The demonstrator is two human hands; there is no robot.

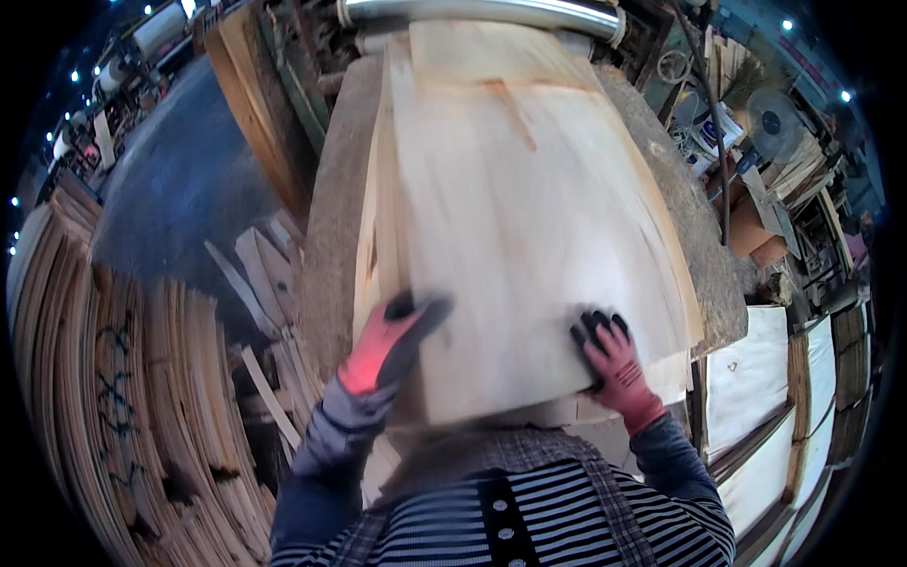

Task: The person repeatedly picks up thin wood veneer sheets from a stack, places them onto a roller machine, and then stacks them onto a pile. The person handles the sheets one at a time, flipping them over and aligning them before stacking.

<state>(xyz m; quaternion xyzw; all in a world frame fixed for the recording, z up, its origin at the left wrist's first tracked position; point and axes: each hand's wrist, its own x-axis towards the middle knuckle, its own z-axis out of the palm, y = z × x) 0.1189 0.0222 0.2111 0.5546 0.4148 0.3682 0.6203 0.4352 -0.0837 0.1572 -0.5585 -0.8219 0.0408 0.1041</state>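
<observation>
A pale, broad wood veneer sheet [529, 236] lies before me on a stack of similar sheets, its surface streaked with brown grain. My left hand [389, 342], in a pink and black glove, is at the sheet's near left edge. Motion smears its fingers, so its grip is unclear. My right hand [619, 369], gloved the same way, rests at the near edge on the right. Its dark fingertips are spread over the wood. Other veneer edges show beneath the top sheet along both sides.
A shiny metal roller [482, 14] spans the far end of the worn bench [333, 208]. Upright veneer stacks [161, 378] stand at left, with loose strips beside them. Pale stacked bundles [746, 378] are at right, below a fan [773, 123] and a cardboard box [751, 227].
</observation>
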